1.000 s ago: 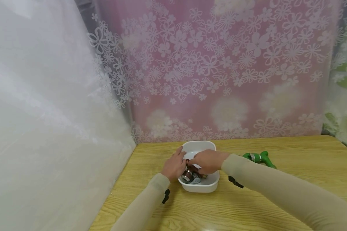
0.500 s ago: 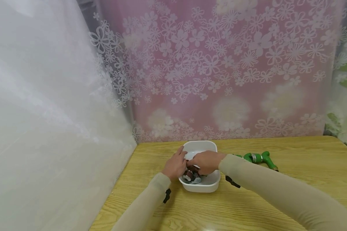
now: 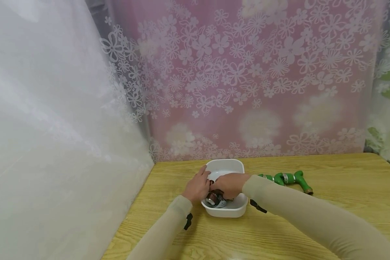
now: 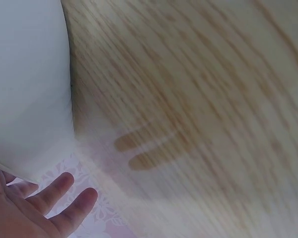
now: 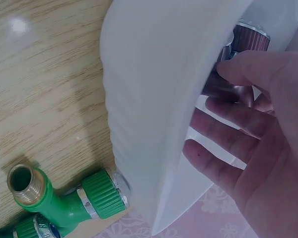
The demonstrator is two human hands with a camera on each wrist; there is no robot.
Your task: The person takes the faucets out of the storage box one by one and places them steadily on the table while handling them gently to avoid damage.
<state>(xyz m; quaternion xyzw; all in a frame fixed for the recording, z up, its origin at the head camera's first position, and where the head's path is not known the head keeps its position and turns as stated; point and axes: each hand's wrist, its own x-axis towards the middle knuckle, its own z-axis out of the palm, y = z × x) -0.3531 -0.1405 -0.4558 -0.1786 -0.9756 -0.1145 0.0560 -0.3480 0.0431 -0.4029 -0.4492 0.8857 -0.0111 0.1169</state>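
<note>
A white plastic basin (image 3: 225, 213) holds brown and chrome angle valves (image 3: 212, 198) in its near left part. My right hand (image 3: 230, 185) reaches into it over the right side. Its thumb and forefinger pinch a dark brown angle valve (image 5: 221, 88), while the other fingers stay loosely stretched. Another brown ribbed knob (image 5: 252, 37) shows just beyond the thumb. Across the left rim lies my left hand (image 3: 196, 186), its visible fingers fairly straight; in the left wrist view two fingers (image 4: 78, 210) extend past the rim. Its thumb is hidden from that side.
Green angle valves (image 3: 289, 178) with threaded brass ends lie in a row on the wooden table (image 3: 279, 231), right of the basin and partly behind my right sleeve. A pink floral curtain (image 3: 247, 90) hangs behind the table, and a white sheet (image 3: 52, 144) hangs at the left.
My right hand and forearm have shifted slightly left and down inside the basin, uncovering more of the green angle valves. The left hand stays on the rim.
</note>
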